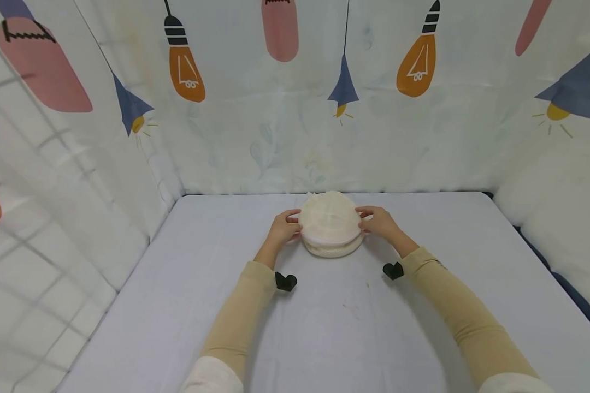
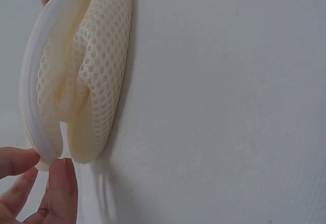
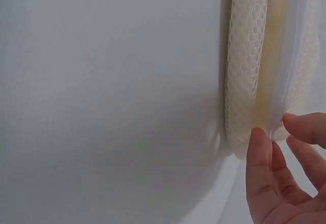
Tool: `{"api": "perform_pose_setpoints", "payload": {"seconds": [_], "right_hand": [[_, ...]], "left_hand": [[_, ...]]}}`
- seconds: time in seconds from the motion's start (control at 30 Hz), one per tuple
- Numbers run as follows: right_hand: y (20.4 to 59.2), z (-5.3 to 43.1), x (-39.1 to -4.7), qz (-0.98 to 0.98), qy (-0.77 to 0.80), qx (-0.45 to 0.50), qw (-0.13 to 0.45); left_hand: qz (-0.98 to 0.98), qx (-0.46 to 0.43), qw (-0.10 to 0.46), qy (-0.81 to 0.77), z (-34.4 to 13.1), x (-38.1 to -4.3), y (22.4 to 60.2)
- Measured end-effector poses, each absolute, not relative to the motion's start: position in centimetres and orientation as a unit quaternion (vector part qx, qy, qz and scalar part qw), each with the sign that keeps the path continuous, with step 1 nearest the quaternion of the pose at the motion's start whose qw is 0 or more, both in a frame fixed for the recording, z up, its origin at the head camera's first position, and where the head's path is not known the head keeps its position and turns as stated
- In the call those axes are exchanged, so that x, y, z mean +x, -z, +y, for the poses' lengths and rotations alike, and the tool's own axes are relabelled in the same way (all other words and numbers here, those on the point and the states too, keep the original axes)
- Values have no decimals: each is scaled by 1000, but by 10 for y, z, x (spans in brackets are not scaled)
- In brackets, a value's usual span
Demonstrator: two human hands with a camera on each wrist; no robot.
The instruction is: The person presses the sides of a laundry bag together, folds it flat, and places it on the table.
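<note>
A round cream mesh laundry bag (image 1: 329, 218) lies near the far edge of the white table, a domed top over a thicker lower part. My left hand (image 1: 282, 229) pinches its left edge between thumb and fingertips. On the opposite side my right hand (image 1: 381, 222) pinches the right edge the same way. In the left wrist view the bag's honeycomb mesh (image 2: 104, 56) bulges beside a white zipper band (image 2: 31, 96), with a gap between the two layers. The right wrist view shows the zipper band (image 3: 290, 56) running down to my right fingertips (image 3: 259, 135).
The white table (image 1: 324, 327) reaches back to a cloth wall (image 1: 295, 147) printed with lamps and bulbs. More pale cloth (image 1: 39, 262) closes in the left side. A black heart-shaped piece (image 1: 286, 281) sits at the left cuff, another (image 1: 393, 271) at the right.
</note>
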State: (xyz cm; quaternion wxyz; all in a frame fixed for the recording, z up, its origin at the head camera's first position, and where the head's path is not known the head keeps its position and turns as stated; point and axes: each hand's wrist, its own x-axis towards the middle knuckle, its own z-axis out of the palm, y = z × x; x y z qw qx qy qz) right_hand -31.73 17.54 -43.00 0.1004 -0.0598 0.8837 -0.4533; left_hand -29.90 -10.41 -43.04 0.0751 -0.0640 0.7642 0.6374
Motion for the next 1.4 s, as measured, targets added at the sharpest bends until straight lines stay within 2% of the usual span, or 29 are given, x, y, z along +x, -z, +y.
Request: {"api": "perform_pose_setpoints", "payload": {"seconds": [0.33,0.67,1.4], "right_hand": [[425,179,-310,933,321,-139,86],[423,182,-301,935,288,-199,54],[422,176,-300,926,235,-280,99]], "left_hand": [[821,-26,82,-565,-109,-296,432],[892,51,84,-441,-116,-294,430],[954,168,106,-226,-115,-295,422]]}}
